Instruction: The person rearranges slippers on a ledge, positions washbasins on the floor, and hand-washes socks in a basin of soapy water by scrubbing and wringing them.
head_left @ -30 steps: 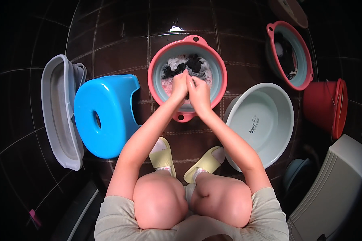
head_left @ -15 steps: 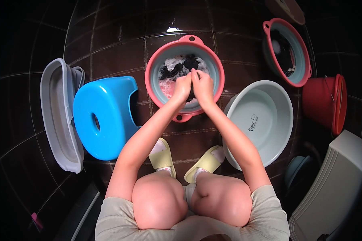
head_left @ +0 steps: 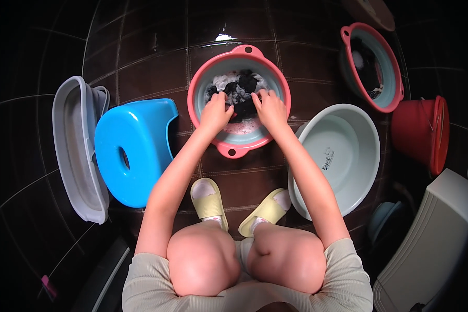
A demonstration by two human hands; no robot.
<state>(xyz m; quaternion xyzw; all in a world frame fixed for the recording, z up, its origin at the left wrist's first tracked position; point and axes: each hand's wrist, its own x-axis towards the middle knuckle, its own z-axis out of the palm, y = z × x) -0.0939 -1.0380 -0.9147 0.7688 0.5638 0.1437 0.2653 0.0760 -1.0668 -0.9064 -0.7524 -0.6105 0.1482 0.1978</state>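
Observation:
Between my feet and the far tiles stands a round basin with a pink rim and grey-blue inside, holding sudsy pinkish water and wet black and white clothes. My left hand reaches over its left part, fingers curled at a dark wet black cloth. On the opposite side, my right hand bends its fingers and thumb onto the same cloth, which spans the gap between both hands. The fingertips are partly hidden against the dark fabric.
A blue stool and a grey folding tub stand left. At right are a pale green basin, a pink-rimmed basin with dark cloth, and a red bucket. Dark tiles form the floor.
My hands, pressed together around the black cloth before, have moved apart, the left one leftward and the right one slightly rightward. The cloth now shows spread between them.

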